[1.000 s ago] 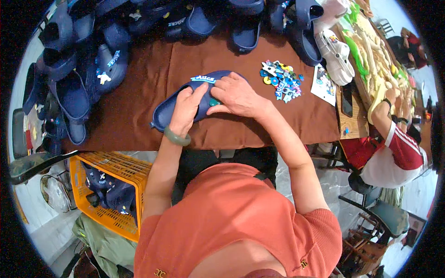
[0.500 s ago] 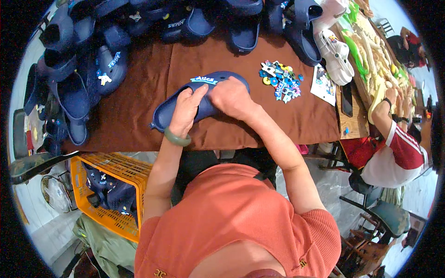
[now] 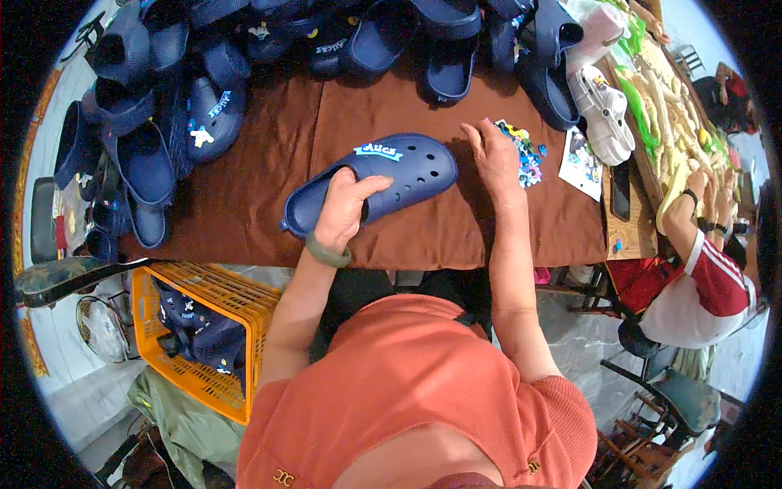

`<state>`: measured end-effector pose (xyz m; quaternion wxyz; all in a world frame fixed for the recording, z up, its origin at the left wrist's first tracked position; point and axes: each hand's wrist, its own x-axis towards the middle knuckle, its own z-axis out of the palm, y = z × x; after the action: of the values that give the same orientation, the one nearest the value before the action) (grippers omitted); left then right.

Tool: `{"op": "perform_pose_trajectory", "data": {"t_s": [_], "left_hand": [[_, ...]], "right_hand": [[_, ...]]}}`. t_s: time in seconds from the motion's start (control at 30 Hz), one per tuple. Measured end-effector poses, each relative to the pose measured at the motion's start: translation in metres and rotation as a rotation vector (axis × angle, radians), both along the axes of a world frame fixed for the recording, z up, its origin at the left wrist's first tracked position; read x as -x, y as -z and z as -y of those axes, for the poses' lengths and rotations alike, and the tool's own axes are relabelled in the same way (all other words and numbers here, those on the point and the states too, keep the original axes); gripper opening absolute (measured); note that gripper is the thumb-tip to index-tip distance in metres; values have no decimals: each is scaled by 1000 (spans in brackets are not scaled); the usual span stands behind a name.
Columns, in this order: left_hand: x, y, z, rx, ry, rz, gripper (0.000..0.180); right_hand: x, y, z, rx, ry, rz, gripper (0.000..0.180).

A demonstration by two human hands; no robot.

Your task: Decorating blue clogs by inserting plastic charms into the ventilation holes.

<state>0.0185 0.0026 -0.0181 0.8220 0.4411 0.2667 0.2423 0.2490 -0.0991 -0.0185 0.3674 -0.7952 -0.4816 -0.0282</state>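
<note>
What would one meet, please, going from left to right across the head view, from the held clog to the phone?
Held navy clog, right hand, pile of small charms, white printed card, dark phone.

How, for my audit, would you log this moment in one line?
left hand: holding blue clog | right hand: near charm pile | on clog: banner charm

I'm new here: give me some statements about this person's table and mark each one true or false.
1. The left hand holds a blue clog. True.
2. The right hand rests on that same clog. False: it is off the clog, next to a pile of small colourful pieces.
3. The crate at the lower left is green. False: it is orange.
4. A white clog is to the right of the colourful pieces. True.
5. The tablecloth is brown. True.
</note>
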Motion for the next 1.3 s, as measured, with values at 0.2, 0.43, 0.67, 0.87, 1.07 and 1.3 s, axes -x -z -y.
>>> {"op": "perform_pose_trajectory", "data": {"t_s": [0.2,0.43,0.67,0.87,1.07,1.3], "left_hand": [[3,-9,9,-25,-18,32,35],[1,-7,4,-18,14,45,32],[6,-10,13,-35,34,57,36],[5,-6,13,-48,25,109,36],[8,0,12,-113,60,55,37],[9,-9,20,-75,41,25,38]], "right_hand": [[-9,-5,12,99,-64,353,21],[14,-3,-5,-167,-191,143,19],[42,-35,-43,123,-758,28,51],[43,-30,-58,257,-803,-105,35],[53,-35,-50,76,-813,16,29],[54,-27,-44,-89,-827,-99,24]]}}
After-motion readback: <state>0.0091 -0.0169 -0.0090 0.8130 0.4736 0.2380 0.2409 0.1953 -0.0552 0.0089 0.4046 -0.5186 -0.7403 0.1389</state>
